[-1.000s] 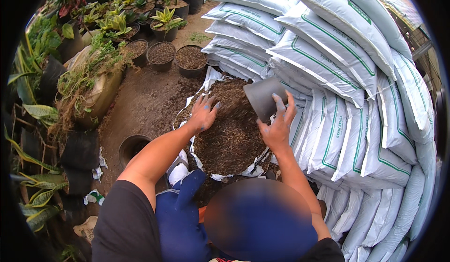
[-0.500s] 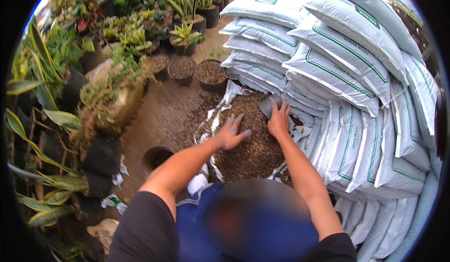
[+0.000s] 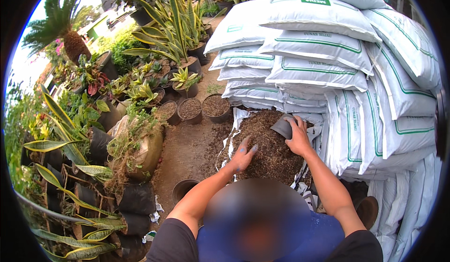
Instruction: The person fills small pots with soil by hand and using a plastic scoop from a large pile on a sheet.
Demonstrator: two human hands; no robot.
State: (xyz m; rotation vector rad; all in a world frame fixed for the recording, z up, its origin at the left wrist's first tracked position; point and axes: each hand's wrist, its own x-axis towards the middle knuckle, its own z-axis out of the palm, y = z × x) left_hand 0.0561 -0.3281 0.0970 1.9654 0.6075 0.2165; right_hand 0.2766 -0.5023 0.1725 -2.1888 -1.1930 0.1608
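Note:
A heap of brown potting soil [image 3: 265, 152] lies in a torn white sack [image 3: 240, 115] in front of me. At the heap's far right side, my right hand [image 3: 298, 137] is closed around a small dark grey plastic piece [image 3: 282, 126]. It looks like a small pot or plant bag, though its exact kind is unclear. My left hand [image 3: 242, 157] hovers at or touches the near left of the soil, fingers apart and holding nothing.
White sacks with green lines [image 3: 323, 72] are stacked high on the right. Soil-filled pots [image 3: 190, 112] stand beyond the heap. Potted plants [image 3: 187, 80] and a large stone [image 3: 149, 154] line the left. One round pot [image 3: 183, 191] sits beside my left forearm.
The view has tipped up and turned, so more background shows. My left hand's spread fingers have drawn somewhat closer together. My right hand still grips the grey plastic piece.

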